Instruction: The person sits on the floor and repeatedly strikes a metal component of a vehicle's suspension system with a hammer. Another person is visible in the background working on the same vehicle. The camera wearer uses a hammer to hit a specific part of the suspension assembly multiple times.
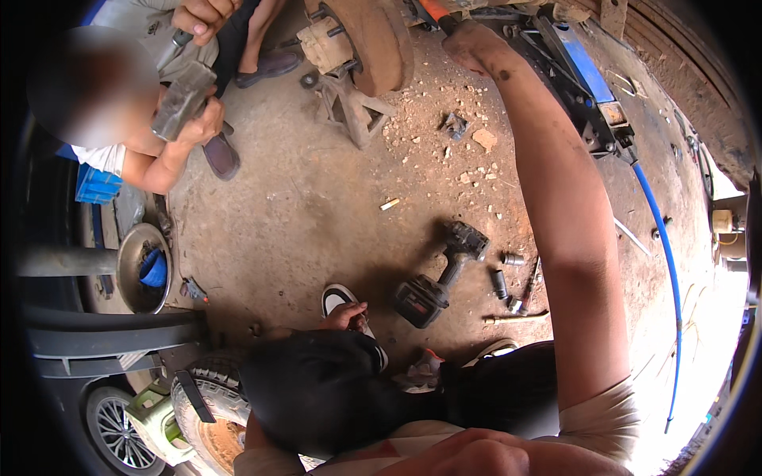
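Note:
At the far side, my right hand (476, 49) is closed around the orange-and-black handle (435, 11) of a tool whose far end lies outside the picture. It is beside a rusty brown wheel hub with a round drum (381, 47), under which a metal jack stand (353, 107) stands on the floor. My left hand (347, 316) rests by my knee above a black-and-white shoe, fingers curled in, with nothing visible in them. On the floor ahead of my knees lies a black cordless impact wrench (440, 276). Dark sockets (499, 283) lie to its right.
At the upper left a co-worker holds a hammer (182, 101) and a chisel-like tool (176, 46). A metal bowl (144, 268) stands at left, above a tyre (218, 412). A floor jack with a blue bar (583, 67) and a blue hose (660, 210) lie right. Rust flakes litter the concrete.

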`<state>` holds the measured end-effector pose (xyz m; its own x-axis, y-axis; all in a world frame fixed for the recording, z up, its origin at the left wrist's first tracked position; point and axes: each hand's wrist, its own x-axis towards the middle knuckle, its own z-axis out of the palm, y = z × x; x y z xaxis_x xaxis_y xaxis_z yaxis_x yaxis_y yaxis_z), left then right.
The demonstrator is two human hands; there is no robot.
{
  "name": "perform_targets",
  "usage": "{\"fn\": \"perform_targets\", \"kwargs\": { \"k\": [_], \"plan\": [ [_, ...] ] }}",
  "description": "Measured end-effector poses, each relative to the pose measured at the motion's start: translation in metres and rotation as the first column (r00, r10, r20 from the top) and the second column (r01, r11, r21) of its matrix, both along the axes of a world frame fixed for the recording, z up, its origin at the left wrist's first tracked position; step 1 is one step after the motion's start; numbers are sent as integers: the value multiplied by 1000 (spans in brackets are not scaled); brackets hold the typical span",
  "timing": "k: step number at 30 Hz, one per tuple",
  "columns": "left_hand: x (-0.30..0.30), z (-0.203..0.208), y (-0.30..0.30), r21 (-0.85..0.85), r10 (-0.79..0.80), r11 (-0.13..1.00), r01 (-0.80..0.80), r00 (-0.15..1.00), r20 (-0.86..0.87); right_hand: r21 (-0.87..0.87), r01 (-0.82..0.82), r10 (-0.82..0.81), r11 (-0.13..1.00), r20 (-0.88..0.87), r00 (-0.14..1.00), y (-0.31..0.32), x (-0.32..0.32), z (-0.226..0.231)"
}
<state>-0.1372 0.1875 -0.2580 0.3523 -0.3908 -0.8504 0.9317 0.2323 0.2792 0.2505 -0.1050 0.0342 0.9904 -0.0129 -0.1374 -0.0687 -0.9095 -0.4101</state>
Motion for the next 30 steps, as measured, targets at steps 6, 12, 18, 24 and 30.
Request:
{"fn": "perform_targets", "kwargs": {
  "k": [6, 12, 18, 24, 30],
  "plan": [
    [-10, -1, 19, 52, 18, 999, -18, 1000, 8, -61, -84, 89, 995, 88, 992, 18, 13, -30],
    [-9, 3, 15, -2, 41, 999, -41, 999, 9, -24, -3, 7, 1000, 155, 988, 16, 3, -40],
    [-6, -3, 15, 5, -27, 1000, 27, 1000, 13, -54, -17, 25, 998, 141, 990, 12, 4, -41],
    [-9, -4, 16, -72, 2, 997, 3, 998, 70, -79, -60, 78, 995, 252, 964, 7, 12, -53],
    [-9, -20, 17, 208, -156, 972, 106, 959, 238, -93, -59, 74, 994, 173, 982, 2, 9, -39]
  ]
}}
